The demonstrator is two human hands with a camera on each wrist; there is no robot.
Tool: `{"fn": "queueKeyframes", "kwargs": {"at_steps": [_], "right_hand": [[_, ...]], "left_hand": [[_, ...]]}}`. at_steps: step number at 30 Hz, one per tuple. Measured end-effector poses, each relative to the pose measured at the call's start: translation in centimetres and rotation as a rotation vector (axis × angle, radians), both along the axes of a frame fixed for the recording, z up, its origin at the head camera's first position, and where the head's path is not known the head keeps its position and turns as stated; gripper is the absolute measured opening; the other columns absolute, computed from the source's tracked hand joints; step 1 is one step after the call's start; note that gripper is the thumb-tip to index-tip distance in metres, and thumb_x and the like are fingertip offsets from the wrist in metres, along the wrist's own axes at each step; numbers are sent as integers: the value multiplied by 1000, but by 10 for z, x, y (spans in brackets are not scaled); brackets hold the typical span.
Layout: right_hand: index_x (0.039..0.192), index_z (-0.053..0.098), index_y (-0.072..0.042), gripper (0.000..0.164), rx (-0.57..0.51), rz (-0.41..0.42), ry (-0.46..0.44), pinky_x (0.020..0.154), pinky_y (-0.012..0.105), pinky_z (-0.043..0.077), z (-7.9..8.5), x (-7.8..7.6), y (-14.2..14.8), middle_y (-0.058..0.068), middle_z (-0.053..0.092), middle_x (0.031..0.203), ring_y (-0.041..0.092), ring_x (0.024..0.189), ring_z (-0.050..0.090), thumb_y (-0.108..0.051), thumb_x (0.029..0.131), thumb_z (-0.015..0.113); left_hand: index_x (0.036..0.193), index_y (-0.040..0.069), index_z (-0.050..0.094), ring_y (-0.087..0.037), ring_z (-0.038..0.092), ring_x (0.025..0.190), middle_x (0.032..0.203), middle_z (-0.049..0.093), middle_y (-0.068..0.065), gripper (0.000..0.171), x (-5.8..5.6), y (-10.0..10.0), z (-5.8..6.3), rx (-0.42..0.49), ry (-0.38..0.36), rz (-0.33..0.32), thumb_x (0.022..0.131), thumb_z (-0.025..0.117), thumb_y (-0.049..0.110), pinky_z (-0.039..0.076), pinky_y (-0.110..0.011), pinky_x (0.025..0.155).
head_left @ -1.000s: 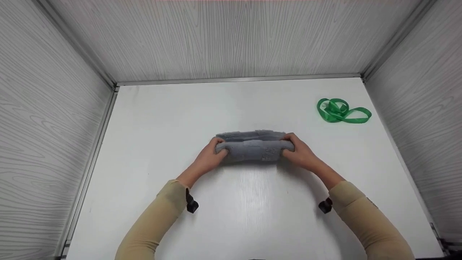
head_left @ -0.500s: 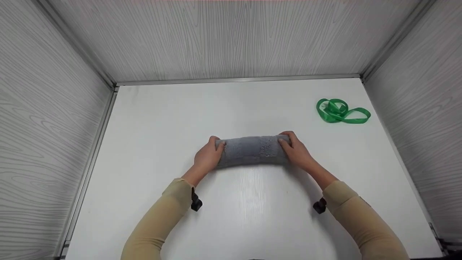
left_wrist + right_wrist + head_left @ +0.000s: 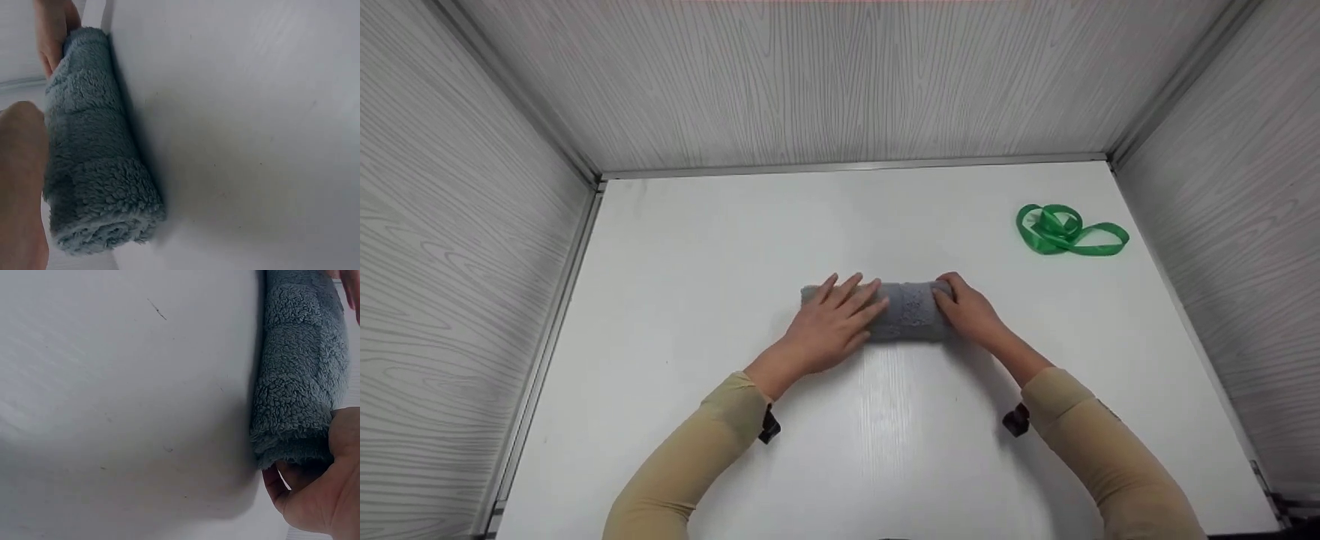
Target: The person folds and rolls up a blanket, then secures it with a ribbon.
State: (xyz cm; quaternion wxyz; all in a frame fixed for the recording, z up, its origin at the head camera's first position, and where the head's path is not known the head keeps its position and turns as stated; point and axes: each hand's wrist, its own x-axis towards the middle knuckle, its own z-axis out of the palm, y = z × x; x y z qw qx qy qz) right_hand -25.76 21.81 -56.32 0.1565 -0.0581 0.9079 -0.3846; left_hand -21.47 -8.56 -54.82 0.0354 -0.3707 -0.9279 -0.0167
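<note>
A fluffy grey towel (image 3: 913,311), rolled into a cylinder, lies crosswise on the white table in the head view. Over its left part is my left hand (image 3: 830,326), fingers straight and spread, palm down. My right hand (image 3: 973,313) grips the right end, thumb on the near side. The left wrist view shows the spiral layers at the left end of the towel (image 3: 101,146). In the right wrist view, fingers of the right hand (image 3: 315,495) reach under and into the end of the roll; some fingertips are hidden by it.
A loosely looped green ribbon (image 3: 1061,232) lies at the back right of the white table (image 3: 720,232). Grey wood-grain panels enclose the table at the back (image 3: 840,82), left and right.
The towel turned over into a tighter roll and settled on the table. My left hand let go of the left end and spread flat over it; the right hand kept its grip.
</note>
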Motion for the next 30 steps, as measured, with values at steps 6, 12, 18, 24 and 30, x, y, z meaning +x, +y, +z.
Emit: {"fn": "queueKeyframes", "kwargs": {"at_steps": [6,12,18,24,30], "right_hand": [[138,51,-11,42,32,-4,20,106,53,42,2,1,-3,16,58,138,33,127,54,-41,110,44],[150,50,-8,51,188,86,357,118,54,28,7,7,-3,20,45,152,38,145,35,-38,109,48],[162,30,-11,64,450,430,579,124,50,8,4,21,-3,13,26,167,32,156,12,-44,109,45],[165,16,-9,70,528,523,495,125,44,5,-11,26,4,10,15,170,29,157,6,-44,110,42],[165,14,-8,71,501,549,494,125,44,6,-22,26,8,12,13,170,31,156,5,-44,110,41]], "left_hand": [[166,29,10,-29,4,157,172,2,0,69,0,4,-9,-93,-180,99,108,32,59,5,-52,124],[166,30,9,-30,6,157,172,3,0,71,-3,9,-12,-133,-200,107,107,31,62,6,-53,124],[166,29,10,-30,6,157,172,4,0,71,-3,7,-14,-115,-194,100,107,31,61,7,-54,124],[166,26,4,-27,2,157,172,-2,0,71,-3,-1,-18,-92,-219,102,108,28,60,3,-51,124],[166,21,0,-27,-2,157,172,-5,-3,74,-1,-8,-25,-79,-260,131,108,25,60,0,-52,124]]}}
